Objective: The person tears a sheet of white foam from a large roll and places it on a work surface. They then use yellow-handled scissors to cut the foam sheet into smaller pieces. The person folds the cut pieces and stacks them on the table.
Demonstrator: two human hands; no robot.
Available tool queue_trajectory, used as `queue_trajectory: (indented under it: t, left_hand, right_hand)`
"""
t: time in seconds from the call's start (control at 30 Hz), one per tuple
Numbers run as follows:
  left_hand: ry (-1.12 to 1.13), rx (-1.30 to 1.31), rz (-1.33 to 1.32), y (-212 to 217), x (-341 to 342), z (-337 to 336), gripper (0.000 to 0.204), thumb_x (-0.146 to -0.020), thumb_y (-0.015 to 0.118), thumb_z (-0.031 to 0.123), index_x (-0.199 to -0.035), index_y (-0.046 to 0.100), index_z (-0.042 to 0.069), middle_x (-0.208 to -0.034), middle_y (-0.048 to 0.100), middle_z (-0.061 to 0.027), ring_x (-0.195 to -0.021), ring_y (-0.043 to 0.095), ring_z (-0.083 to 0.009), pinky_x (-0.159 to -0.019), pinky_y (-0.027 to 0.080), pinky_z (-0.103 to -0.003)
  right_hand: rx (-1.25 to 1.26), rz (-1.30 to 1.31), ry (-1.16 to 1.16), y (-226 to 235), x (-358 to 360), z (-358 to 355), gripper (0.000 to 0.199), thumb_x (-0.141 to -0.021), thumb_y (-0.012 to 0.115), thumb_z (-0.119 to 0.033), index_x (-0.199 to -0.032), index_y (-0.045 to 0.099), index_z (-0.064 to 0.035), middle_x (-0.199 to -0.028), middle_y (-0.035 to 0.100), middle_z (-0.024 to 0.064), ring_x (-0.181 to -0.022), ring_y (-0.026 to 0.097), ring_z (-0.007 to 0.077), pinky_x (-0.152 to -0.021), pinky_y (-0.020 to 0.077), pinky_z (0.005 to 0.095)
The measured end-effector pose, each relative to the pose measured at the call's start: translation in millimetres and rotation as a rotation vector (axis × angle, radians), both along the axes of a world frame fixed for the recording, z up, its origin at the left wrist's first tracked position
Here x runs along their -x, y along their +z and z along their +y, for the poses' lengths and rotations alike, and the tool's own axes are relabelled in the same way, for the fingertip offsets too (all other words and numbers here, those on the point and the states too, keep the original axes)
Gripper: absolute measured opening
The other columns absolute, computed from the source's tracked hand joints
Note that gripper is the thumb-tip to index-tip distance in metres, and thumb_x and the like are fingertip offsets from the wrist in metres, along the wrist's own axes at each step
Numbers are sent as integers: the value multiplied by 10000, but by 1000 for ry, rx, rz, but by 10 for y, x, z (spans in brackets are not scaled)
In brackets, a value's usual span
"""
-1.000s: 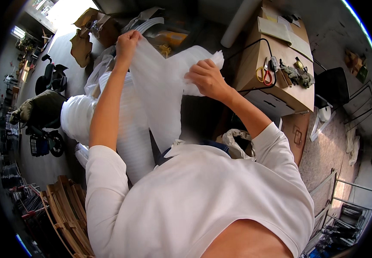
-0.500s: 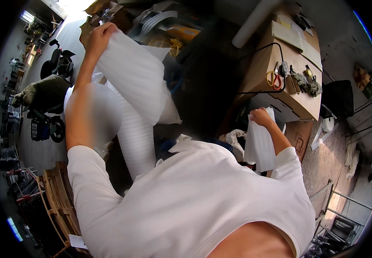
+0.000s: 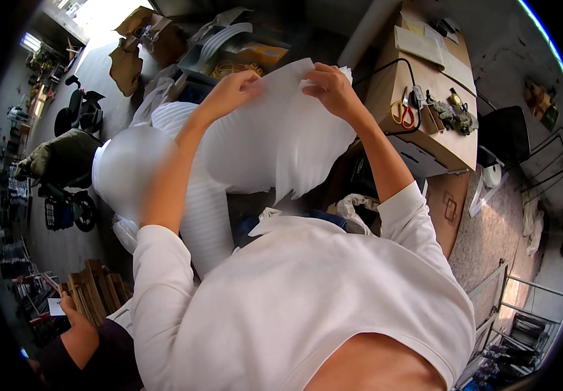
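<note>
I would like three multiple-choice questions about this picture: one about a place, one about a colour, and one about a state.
1. Where do the scissors lie?
A. on the cardboard box at the person's right
B. on the floor by the wooden slats
C. in the person's left hand

2. What colour is the foam sheet?
A. blue
B. white
C. black

3. How is the foam sheet held?
A. by the right hand only
B. by no hand, lying on the floor
C. by both hands at its top edge

Answers:
1. A: the scissors, with red and yellow handles, lie on top of the cardboard box at the right.
2. B: the foam sheet is white all over.
3. C: the left hand and the right hand both pinch the top edge, and the sheet hangs below them.
</note>
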State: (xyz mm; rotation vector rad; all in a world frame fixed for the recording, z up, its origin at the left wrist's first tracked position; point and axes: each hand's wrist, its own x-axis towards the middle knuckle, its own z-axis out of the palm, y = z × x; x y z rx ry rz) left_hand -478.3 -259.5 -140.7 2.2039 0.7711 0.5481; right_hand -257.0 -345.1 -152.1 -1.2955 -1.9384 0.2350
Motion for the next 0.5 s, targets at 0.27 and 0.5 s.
queue_trajectory:
  t: [0.27, 0.5]
  left_hand:
    - [74, -46, 72, 67, -76, -145, 112, -779, 551, 69, -837, 594, -17, -728, 597, -85, -672, 548, -127, -645, 444, -250]
    - [131, -75, 1, 51, -12, -177, 146, -780, 541, 92, -846, 596, -26, -734, 614, -118, -671, 586, -192, -668, 442, -278]
  right_hand:
    - [-347, -430, 39, 331, 333, -60, 145, -647, 683, -111, -781, 629, -117, -1056, 544, 49, -1111, 419, 217, -952, 255, 439]
    - [-51, -239, 180, 221, 409, 148, 328, -741, 590, -68, -1040, 456, -56, -856, 563, 106, -867, 525, 269, -803, 346, 350]
